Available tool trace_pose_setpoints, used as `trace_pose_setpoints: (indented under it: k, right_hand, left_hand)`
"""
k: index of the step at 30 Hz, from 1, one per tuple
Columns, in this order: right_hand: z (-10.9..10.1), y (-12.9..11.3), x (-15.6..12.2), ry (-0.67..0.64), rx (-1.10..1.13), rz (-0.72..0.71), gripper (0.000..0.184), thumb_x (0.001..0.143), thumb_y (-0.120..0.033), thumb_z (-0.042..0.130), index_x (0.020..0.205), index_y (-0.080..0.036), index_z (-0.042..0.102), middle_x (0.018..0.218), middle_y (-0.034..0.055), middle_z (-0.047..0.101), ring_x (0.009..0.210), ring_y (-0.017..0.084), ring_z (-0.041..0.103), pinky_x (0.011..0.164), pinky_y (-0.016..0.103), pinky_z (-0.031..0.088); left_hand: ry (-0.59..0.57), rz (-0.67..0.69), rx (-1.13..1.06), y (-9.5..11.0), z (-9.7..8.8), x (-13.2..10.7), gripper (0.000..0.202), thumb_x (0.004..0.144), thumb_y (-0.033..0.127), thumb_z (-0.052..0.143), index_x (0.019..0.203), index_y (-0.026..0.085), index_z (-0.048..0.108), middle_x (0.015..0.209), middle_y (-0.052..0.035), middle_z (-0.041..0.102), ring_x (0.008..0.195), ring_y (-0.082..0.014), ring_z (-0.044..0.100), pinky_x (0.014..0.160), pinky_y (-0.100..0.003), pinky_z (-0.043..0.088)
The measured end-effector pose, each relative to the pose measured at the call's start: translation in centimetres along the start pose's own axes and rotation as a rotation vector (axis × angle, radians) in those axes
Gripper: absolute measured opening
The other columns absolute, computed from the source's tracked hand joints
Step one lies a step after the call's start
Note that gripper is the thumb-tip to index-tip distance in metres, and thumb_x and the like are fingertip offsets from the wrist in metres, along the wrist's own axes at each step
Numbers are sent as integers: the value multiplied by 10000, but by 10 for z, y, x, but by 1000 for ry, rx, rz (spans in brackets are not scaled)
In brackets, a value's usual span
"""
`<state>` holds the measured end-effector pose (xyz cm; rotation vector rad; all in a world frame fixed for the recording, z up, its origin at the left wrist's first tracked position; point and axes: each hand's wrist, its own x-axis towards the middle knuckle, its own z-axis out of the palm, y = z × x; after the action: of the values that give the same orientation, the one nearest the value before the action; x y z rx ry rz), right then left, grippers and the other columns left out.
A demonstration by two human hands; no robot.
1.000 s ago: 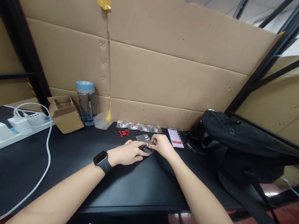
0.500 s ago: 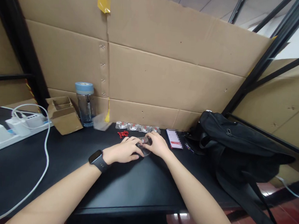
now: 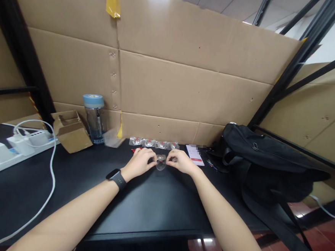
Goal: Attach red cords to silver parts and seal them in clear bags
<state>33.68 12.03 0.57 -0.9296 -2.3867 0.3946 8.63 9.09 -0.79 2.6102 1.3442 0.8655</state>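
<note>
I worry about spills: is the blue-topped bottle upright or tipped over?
Upright: the bottle stands on the black table, its blue lid uppermost.

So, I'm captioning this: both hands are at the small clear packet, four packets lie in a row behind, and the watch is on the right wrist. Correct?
One slip: the watch is on the wrist of the left hand, as the head view shows. The rest stands.

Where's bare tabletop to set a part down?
Free: black tabletop between left forearm and right forearm, short of the held packet; also between left forearm and white cable. Crowded: back edge, with packet row, phone, bottle, carton; right side, with black bag.
</note>
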Motion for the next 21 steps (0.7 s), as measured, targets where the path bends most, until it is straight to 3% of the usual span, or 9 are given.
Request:
trace_pose_setpoints:
  k: [3, 7, 10, 12, 16, 21]
  right_hand:
    - [-2, 0, 1, 29, 66, 80, 65, 837, -235, 691, 799, -194, 725, 812, 15, 674, 743, 150, 601, 743, 267, 453]
    - [0, 0, 3, 43, 208, 256, 127, 823, -289, 671, 791, -173, 715, 654, -3, 641, 597, 133, 557, 627, 254, 430]
    - [6, 3, 4, 66, 360, 309, 150, 794, -314, 684, 793, -165, 670, 667, 12, 661, 584, 132, 569, 599, 248, 436]
    - [11, 7, 4, 106, 434, 338, 200, 771, -308, 702, 903, -179, 625, 689, 6, 684, 584, 134, 585, 587, 240, 440]
    - [18, 10, 3, 142, 417, 335, 446, 755, -245, 706, 1150, -230, 500, 704, -41, 704, 587, 137, 613, 603, 229, 454]
    - [20, -1, 4, 12, 133, 229, 290, 846, -159, 580, 1113, -236, 666, 738, -22, 688, 629, 138, 603, 680, 252, 464]
  left_hand:
    - [31, -119, -22, -4, -4, 2, 91, 882, 303, 629, 839, 252, 692, 906, -2, 731, 966, -238, 627, 926, -392, 376]
    - [40, -227, -225, -8, -9, 5, 122, 845, 348, 650, 817, 242, 703, 923, -5, 763, 913, -222, 685, 867, -333, 449]
    - [31, -239, -411, -10, -7, 6, 116, 815, 344, 666, 820, 228, 666, 897, -4, 769, 896, -200, 709, 848, -294, 477]
    - [25, -284, -475, -11, -4, 6, 151, 794, 331, 678, 888, 228, 620, 866, 3, 772, 868, -193, 717, 846, -292, 480]
    - [-7, -464, -422, -7, -1, 5, 300, 787, 305, 664, 1049, 261, 523, 812, 47, 776, 807, -189, 714, 855, -331, 447]
    - [-21, -340, -176, -1, 1, 2, 234, 856, 265, 583, 1085, 313, 594, 859, 46, 774, 946, -217, 682, 934, -403, 347]
